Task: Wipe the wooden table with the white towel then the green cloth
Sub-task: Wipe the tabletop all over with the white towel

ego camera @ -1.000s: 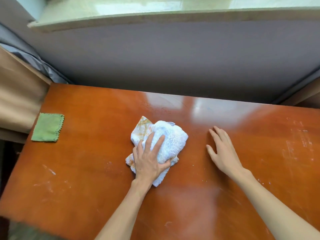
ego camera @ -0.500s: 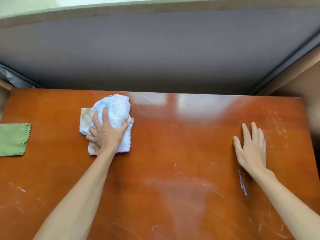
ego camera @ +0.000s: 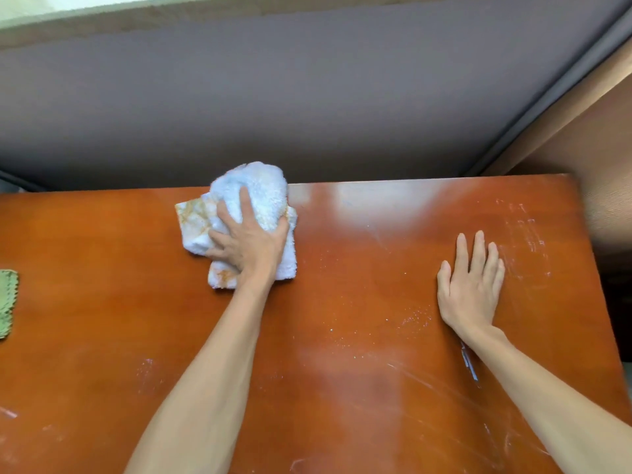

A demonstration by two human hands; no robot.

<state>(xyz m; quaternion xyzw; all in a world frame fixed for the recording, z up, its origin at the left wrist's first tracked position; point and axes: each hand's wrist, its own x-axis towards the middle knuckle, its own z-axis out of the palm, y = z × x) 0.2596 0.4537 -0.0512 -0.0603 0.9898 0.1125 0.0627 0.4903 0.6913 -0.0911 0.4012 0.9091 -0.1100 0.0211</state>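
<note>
My left hand (ego camera: 248,242) presses down on the bunched white towel (ego camera: 261,191), which has orange-stained patches and lies against the far edge of the wooden table (ego camera: 359,336). Its fingers are spread over the towel and grip its folds. My right hand (ego camera: 470,285) rests flat on the tabletop to the right, fingers apart, holding nothing. The green cloth (ego camera: 7,302) lies flat at the table's left side, cut off by the frame edge. White dust and scratch marks show on the table's right and near parts.
A grey wall (ego camera: 307,104) rises directly behind the table's far edge. A brown wooden panel (ego camera: 598,131) stands at the right, beside the table's right edge. A pale ledge (ego camera: 102,15) runs along the top.
My left hand has pushed the towel away from me, from the table's middle to its far edge. My right hand has shifted right and stays flat. The view has swung right, pushing the green cloth to the frame edge.
</note>
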